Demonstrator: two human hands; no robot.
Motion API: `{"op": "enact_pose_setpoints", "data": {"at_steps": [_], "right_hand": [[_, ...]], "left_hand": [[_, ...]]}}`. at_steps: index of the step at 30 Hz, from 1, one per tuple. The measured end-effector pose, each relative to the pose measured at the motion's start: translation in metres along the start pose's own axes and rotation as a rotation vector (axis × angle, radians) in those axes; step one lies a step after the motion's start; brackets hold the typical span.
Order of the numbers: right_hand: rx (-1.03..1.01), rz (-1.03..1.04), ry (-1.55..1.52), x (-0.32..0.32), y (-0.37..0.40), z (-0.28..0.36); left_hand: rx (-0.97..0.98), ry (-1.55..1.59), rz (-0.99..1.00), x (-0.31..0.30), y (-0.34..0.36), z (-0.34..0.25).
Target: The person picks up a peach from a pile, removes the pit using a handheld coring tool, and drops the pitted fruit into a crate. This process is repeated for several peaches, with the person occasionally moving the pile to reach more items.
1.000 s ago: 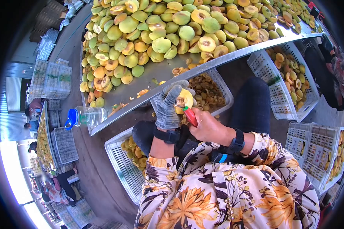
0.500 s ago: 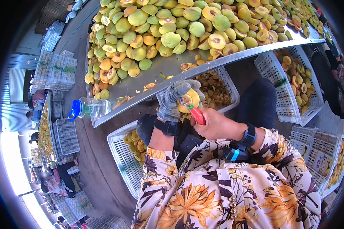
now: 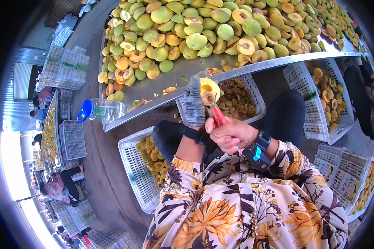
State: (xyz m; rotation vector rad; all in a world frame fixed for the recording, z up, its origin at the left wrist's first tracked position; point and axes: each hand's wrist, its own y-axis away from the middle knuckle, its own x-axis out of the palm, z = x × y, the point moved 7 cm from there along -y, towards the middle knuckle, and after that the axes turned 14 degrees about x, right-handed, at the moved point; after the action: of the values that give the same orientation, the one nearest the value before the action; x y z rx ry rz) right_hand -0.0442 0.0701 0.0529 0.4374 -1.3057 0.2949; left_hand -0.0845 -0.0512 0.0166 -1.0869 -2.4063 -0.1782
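My left hand (image 3: 193, 104), in a grey knit glove, holds a yellow peach half (image 3: 209, 86) with its hollowed cut side up. My right hand (image 3: 233, 136) is bare and closed around the red handle of a pitting tool (image 3: 218, 115). At the tool's upper end a brownish piece of pit and flesh (image 3: 208, 98) rests against the lower rim of the peach half; it hides the tool's head. Below the hands' far side, a white crate (image 3: 259, 108) contains brown-yellow scraps (image 3: 237, 99).
Halved peaches (image 3: 195, 40) are heaped on a metal table (image 3: 183, 68) with a raised edge. A blue-capped water bottle (image 3: 108, 108) lies at its corner. White crates of peaches stand at my left (image 3: 131, 166) and right (image 3: 316, 112). Other people (image 3: 62, 186) sit at a far table.
The peach half has turned, its hollow now showing, and the brownish piece has come up at the tool's tip. My right hand has drawn slightly down and right. The view has shifted slightly.
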Motion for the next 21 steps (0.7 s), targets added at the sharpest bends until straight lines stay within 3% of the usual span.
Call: {"op": "enact_pose_setpoints", "data": {"at_steps": [2, 4, 5, 6, 8, 10, 12, 13, 15, 17, 19, 21], "right_hand": [[-0.012, -0.021, 0.150, 0.005, 0.011, 0.006], [-0.053, -0.287, 0.342, -0.012, 0.020, 0.019], [0.001, -0.605, 0.672, -0.027, 0.024, 0.028], [-0.066, -0.922, 1.291, -0.048, 0.028, 0.037], [-0.082, -1.389, 2.111, -0.076, 0.045, 0.036], [-0.064, -1.416, 1.948, -0.076, 0.056, 0.042], [-0.062, -1.341, 1.881, -0.066, 0.058, 0.045], [-0.235, -1.274, 1.786, -0.059, 0.061, 0.047], [-0.505, -1.210, 1.598, -0.038, 0.072, 0.055], [-0.539, -1.217, 1.563, -0.030, 0.084, 0.060], [-0.679, -1.217, 1.534, -0.018, 0.101, 0.065], [-0.643, -1.249, 1.450, -0.015, 0.120, 0.063]], "left_hand": [[-0.110, 0.169, -0.249, -0.013, 0.003, 0.002], [-0.019, 0.112, -0.356, -0.035, 0.003, -0.013], [0.193, -0.167, -0.324, -0.072, 0.002, -0.016], [0.401, -0.439, -0.276, -0.100, 0.004, -0.021], [0.106, -0.139, -0.220, -0.093, 0.023, -0.062], [0.344, -0.886, 0.025, -0.139, 0.038, -0.092], [-0.024, -1.349, 0.035, -0.178, 0.033, -0.100], [-0.023, -1.348, 0.051, -0.175, 0.028, -0.098], [0.358, -1.614, 0.145, -0.122, 0.006, -0.121], [1.067, -1.883, 0.706, -0.053, -0.017, -0.095], [0.188, -1.301, 0.303, 0.004, -0.064, -0.068], [0.158, -1.402, 0.456, 0.079, -0.093, -0.034]]}}
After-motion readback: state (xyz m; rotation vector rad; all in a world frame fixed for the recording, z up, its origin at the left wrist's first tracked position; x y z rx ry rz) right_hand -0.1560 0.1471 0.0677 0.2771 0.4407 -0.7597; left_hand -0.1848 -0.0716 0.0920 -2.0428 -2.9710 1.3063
